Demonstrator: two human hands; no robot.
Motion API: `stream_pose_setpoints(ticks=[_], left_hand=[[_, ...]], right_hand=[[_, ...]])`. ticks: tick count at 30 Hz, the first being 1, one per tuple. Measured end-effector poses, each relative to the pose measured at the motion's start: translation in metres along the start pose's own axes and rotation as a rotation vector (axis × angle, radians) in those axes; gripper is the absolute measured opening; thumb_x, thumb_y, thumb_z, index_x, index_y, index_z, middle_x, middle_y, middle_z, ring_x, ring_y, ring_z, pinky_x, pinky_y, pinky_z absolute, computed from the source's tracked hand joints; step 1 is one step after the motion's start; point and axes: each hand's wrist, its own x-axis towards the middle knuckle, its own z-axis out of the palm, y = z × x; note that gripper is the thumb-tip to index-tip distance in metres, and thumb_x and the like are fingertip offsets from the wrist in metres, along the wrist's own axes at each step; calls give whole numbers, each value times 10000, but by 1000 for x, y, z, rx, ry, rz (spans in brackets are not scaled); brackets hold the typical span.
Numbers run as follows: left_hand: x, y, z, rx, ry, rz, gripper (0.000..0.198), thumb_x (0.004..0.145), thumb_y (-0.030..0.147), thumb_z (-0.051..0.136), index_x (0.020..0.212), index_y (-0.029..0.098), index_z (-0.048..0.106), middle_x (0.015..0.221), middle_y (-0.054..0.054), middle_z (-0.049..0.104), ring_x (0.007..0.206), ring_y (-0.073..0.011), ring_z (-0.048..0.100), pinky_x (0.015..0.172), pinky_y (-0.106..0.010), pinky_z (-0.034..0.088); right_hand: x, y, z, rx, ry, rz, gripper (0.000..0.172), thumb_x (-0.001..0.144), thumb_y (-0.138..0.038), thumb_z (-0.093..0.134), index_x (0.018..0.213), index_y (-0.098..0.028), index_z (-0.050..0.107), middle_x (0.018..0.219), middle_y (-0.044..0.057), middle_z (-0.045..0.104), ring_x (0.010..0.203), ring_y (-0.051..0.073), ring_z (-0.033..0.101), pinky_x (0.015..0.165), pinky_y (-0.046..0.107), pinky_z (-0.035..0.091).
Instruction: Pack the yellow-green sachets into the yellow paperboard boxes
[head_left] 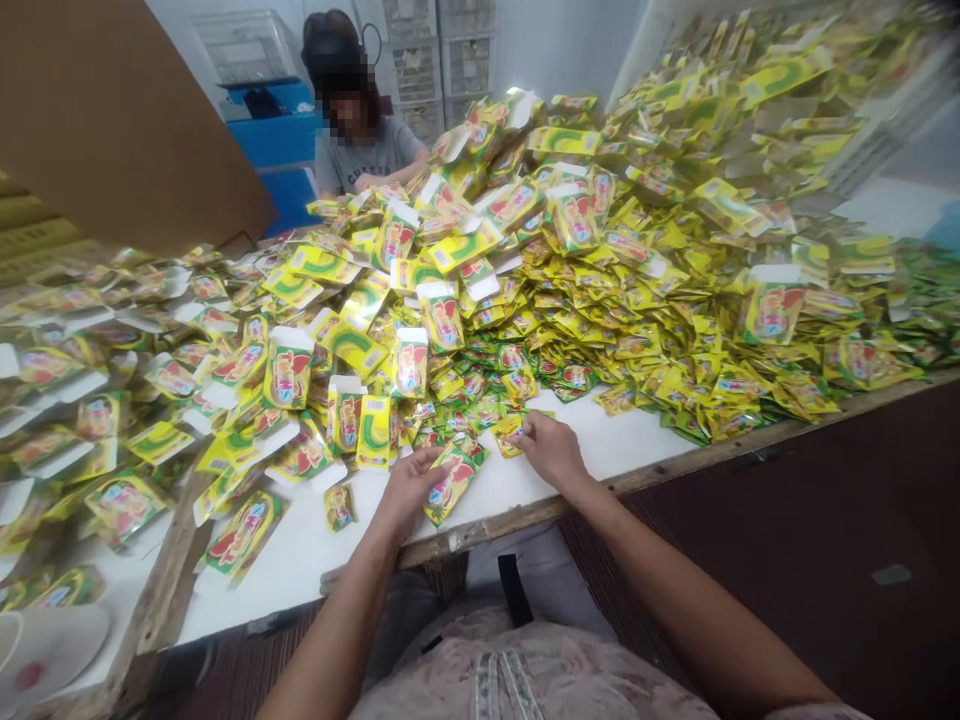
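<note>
- Pinching on both sides right now: the left hand (409,488) has its thumb and fingers closed on the left edge of a green and yellow box (454,488), lower middle of the frame.
- The right hand (553,452), just right of that, has thumb and fingertips together on a small yellow sachet (508,436). Can't tell how the hidden fingers sit.
- The box is tilted, close to the near edge of the white table (645,438). Can't tell if its bottom touches down, or whether anything's inside.
- My guess on the box: super light, thin card, stiff along the folds but easy to dent in the middle of a panel. Looks glossy, so a bit slick. I'd take it by the narrow sides near the opening and not squeeze the big faces.
- Sachet should be light too, soft and crinkly, probably slippery. Best grip imo is a corner or the flat seam, since the plump middle would likely slide or get squashed.
- A loose sachet (340,508) lies alone left of the left hand, easy to pick up by its edge.
- The open boxes (409,362) left of centre have white flaps sticking out. Those flaps probably bend easily, so hold the body.
- The sachet heap (600,310) right of centre looks loose and slidey.
</note>
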Motion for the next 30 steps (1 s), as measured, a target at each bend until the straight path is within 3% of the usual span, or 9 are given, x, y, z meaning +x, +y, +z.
stream_pose_setpoints(ticks=[3,5,13,17,23,27,30], left_hand=[[0,-1,-2,19,17,8,447,502,348,831,850,119,670,698,-44,722,588,-153,641,583,-245,478],[-1,-1,-3,9,1,13,454,517,342,829,878,120,666,727,-46,727,591,-148,642,585,-242,479],[-7,4,-7,35,-93,75,434,562,300,816,945,160,668,783,-9,732,713,-158,665,709,-255,499],[-9,4,-5,33,-97,67,423,548,286,823,919,150,672,759,-8,731,698,-153,662,712,-256,504],[-8,5,0,-13,-130,70,428,551,273,821,941,160,684,814,-17,740,700,-152,668,720,-263,513],[-7,8,-2,-2,-121,63,454,535,288,827,949,156,692,798,-28,740,675,-167,671,715,-290,521],[-7,7,-3,17,-134,82,485,536,303,826,980,164,688,828,-31,739,719,-177,674,757,-303,514]], right_hand=[[-4,-10,2,363,-51,96,357,695,-495,626,594,-218,425,536,-36,476,515,132,435,505,249,334],[-6,-19,3,474,-91,45,364,671,-510,636,603,-212,437,558,-36,478,532,128,441,513,245,338],[-6,-37,-3,360,-157,-255,292,741,-386,609,590,-204,438,573,-38,461,580,121,418,570,245,314],[-11,-39,-1,450,-235,-208,313,728,-424,626,588,-200,457,541,-52,436,526,103,377,522,234,297],[-21,-45,11,601,-119,-13,268,660,-372,673,578,-193,491,551,-43,487,526,108,419,513,236,330],[-20,-44,7,662,-271,-25,218,663,-331,676,594,-190,524,568,-43,513,538,112,448,527,238,349],[-20,-45,0,562,-255,-113,180,711,-324,671,624,-189,590,631,-19,577,626,134,508,626,266,390]])
